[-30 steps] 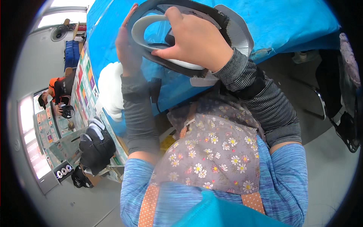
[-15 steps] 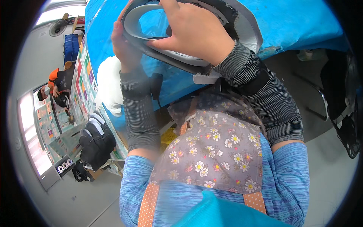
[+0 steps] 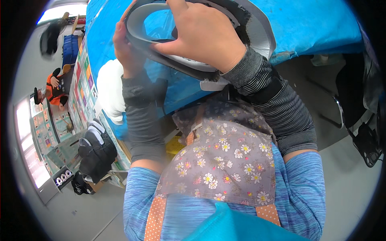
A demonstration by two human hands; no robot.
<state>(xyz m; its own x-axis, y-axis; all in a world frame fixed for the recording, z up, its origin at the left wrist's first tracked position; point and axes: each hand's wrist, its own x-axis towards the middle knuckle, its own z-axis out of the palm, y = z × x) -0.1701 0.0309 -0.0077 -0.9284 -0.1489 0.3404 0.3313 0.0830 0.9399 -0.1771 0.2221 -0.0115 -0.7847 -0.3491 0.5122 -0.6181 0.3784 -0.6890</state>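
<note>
A black and grey shoe upper (image 3: 261, 34) with a frayed edge is held up over the blue-covered table (image 3: 309, 28), its grey lining showing. A smooth pale grey band (image 3: 136, 25) curves round the opening at its left end. My left hand (image 3: 128, 46) grips the upper from its outer left side; some of the fingers are hidden behind it. Across the top reaches my right hand (image 3: 203, 34), its thumb inside the opening by the band and its fingers bent over the upper. Both forearms wear striped dark sleeves.
A stack of white, rounded pieces (image 3: 110, 90) lies at the table's left edge. Black shoes (image 3: 96, 150) stand on a lower surface to the left. Beyond, a person in an orange top (image 3: 54, 88) sits or stands. A metal-framed chair (image 3: 341, 110) is at right.
The view has shifted slightly, while both hands keep their hold on the shoe upper. At far left the other person has changed posture, and a blurred dark shape has appeared above them.
</note>
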